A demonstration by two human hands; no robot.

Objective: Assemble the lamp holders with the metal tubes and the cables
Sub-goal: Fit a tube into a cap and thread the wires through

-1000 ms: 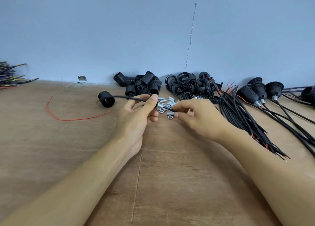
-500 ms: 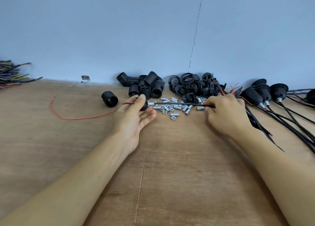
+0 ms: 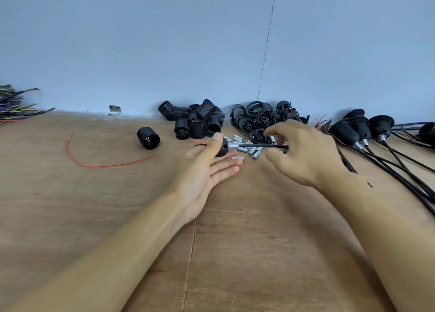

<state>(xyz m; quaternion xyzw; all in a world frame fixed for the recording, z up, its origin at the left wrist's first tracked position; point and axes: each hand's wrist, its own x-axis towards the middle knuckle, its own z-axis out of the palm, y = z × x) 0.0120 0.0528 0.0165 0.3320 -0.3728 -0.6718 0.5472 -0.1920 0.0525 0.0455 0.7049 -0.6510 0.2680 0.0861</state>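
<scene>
Pinched in left hand (image 3: 207, 165): holder cap (image 3: 222, 148) — thumb on top, straight fingers beneath, palm turned up. Held over table (image 3: 235, 241) at centre of view, just at 9 o'clock of the loose metal tubes (image 3: 253, 150). Seated in the cap, one metal tube (image 3: 233, 146), pointing to 3 o'clock. Through both, black cable (image 3: 261, 145), long axis level along 9–3 o'clock. Bared red and black wire ends (image 3: 200, 143) out of the cap toward 9 o'clock. At the 3 o'clock end of that stretch, right hand (image 3: 303, 151) gripping the cable, fingers curled round it, one finger raised and blurred.

At 12 o'clock of the hands, against wall (image 3: 164, 40): heap of threaded holder bodies (image 3: 200, 121), heap of rings (image 3: 259, 121) at its 3 o'clock. At 9 o'clock, single holder body (image 3: 148, 138) on its side, open mouth toward 5 o'clock, with loose red wire (image 3: 106, 164) near it. At 3 o'clock, finished assemblies (image 3: 357, 128), cables trailing toward 4 o'clock.
</scene>
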